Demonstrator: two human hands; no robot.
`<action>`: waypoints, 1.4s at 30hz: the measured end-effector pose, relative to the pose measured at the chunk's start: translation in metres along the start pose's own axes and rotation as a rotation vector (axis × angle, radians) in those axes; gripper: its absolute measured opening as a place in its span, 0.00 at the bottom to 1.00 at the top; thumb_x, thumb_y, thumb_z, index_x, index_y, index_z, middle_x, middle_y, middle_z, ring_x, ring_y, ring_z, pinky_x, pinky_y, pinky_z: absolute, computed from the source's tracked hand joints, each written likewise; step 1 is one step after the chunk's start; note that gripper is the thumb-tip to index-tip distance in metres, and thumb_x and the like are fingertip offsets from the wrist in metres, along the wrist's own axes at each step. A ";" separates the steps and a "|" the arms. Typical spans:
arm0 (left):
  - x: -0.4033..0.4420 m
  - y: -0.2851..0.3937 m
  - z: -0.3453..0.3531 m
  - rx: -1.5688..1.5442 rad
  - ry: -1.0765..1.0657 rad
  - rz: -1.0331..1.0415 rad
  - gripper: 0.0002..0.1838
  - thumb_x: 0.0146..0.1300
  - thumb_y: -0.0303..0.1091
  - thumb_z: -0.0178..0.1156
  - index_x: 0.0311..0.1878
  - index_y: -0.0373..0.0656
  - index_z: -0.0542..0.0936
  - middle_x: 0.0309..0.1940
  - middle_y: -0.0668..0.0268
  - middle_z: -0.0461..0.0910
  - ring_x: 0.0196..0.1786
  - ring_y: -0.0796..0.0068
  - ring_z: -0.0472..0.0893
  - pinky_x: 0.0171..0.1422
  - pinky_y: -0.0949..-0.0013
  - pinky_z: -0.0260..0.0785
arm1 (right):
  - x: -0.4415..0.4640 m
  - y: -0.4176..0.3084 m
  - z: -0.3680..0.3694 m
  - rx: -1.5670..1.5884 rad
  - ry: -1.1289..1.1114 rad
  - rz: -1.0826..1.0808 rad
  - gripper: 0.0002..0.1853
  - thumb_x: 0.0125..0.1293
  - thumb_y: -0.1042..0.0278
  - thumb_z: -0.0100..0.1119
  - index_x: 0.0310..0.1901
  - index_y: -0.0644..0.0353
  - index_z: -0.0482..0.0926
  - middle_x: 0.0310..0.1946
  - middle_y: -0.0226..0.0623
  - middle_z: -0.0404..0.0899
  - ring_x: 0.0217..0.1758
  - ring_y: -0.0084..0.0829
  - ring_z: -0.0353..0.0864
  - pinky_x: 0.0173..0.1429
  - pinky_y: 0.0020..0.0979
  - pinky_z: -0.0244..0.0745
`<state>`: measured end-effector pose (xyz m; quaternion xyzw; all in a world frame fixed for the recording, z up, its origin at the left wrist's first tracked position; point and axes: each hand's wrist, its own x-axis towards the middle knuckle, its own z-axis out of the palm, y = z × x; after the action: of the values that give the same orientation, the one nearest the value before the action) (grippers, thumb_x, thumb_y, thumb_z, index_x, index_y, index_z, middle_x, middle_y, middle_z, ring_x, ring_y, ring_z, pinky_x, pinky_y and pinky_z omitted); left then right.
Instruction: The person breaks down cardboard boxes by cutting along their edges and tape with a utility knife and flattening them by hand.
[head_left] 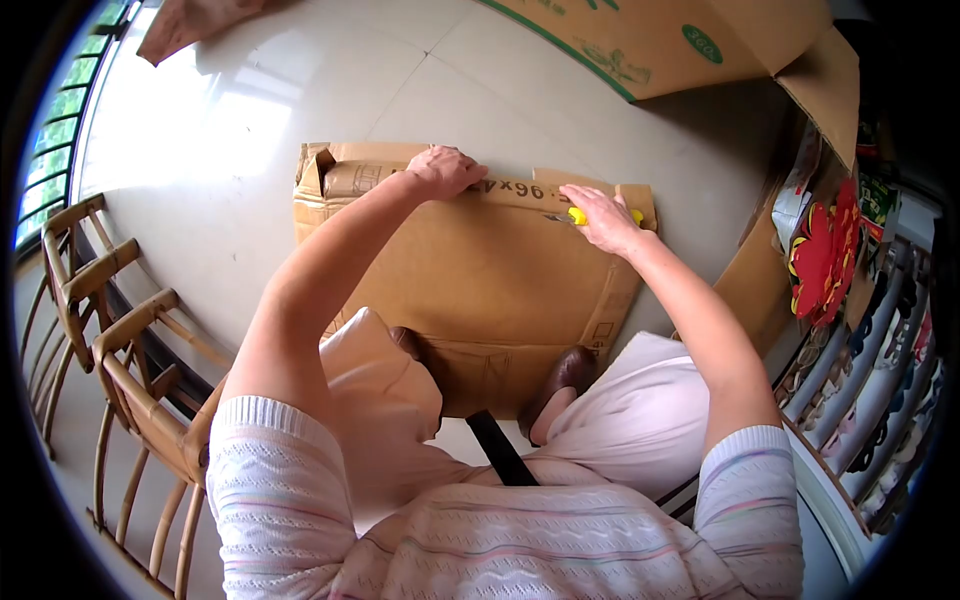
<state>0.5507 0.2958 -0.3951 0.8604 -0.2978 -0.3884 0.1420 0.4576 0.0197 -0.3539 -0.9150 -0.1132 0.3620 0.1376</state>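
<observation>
A flattened brown cardboard box [470, 265] lies on the floor between my legs, its upper flap printed with dark lettering. My left hand [445, 172] rests on the box's far edge, fingers bent over it and pressed together; nothing shows in it. Further right, my right hand [603, 217] lies palm down near the far right corner of the box. Under that hand is a yellow utility knife [577, 216], its blade pointing left and its other end showing past the hand's right side.
Bamboo chairs [150, 385] stand at the left. A large open carton [700, 50] is at the upper right. Racks of shoes [865, 370] and a red decoration [825, 255] line the right side. Brown paper [190, 25] lies at the upper left. My shoes [570, 372] touch the box.
</observation>
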 end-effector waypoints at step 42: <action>-0.119 0.098 -0.029 0.088 -0.408 0.414 0.23 0.51 0.51 0.59 0.32 0.35 0.80 0.29 0.53 0.79 0.36 0.51 0.78 0.43 0.56 0.71 | -0.103 -0.056 -0.044 0.134 -0.236 -0.271 0.17 0.50 0.59 0.66 0.39 0.59 0.79 0.30 0.44 0.80 0.35 0.46 0.79 0.42 0.40 0.73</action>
<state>0.4710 0.2934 -0.2601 0.6908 -0.5060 -0.5028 0.1182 0.4087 0.0328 -0.2400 -0.8313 -0.2262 0.4518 0.2315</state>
